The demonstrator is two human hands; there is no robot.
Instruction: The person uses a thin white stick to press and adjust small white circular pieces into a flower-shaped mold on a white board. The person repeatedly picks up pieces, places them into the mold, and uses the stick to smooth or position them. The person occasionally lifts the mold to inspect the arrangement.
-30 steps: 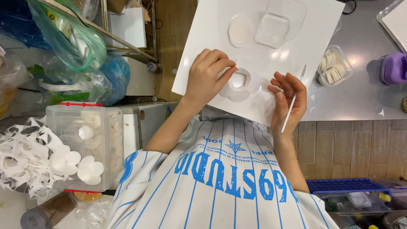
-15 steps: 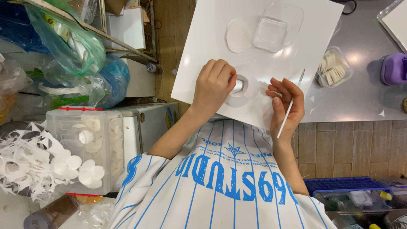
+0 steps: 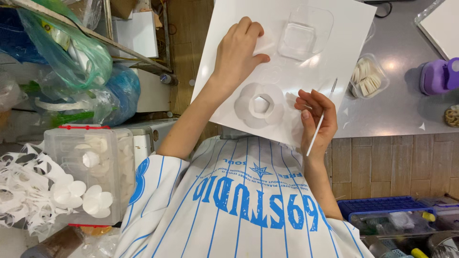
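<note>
Grip check: right hand (image 3: 315, 119) pinches a thin white stick (image 3: 321, 118) between thumb and fingers, closed on it and angled like a pen, tip up toward the far edge of the white board (image 3: 334, 48). Left hand (image 3: 237, 55) lies fingers-down on a flat white paper disc (image 3: 264, 40) on the board; whether it's pinching or only pressing the disc, cannot tell.

White board sits tilted, near edge over the lap, far edge on the grey tabletop (image 3: 401, 100), likely so it serves as a close work surface. Layered white paper flower (image 3: 259, 104) with an open centre lies on the board between the two hands, touching neither.

Containers:
- clear shallow plastic tray (image 3: 306, 33) on the board, just beside the left hand; looks empty
- small clear tub (image 3: 366, 79) on the tabletop, holding stacked pale pieces
- clear plastic bin (image 3: 91, 174) off to the left, with white paper cut-outs inside and on top
- purple punch-like tool (image 3: 437, 76) at the right edge, not a container
</note>
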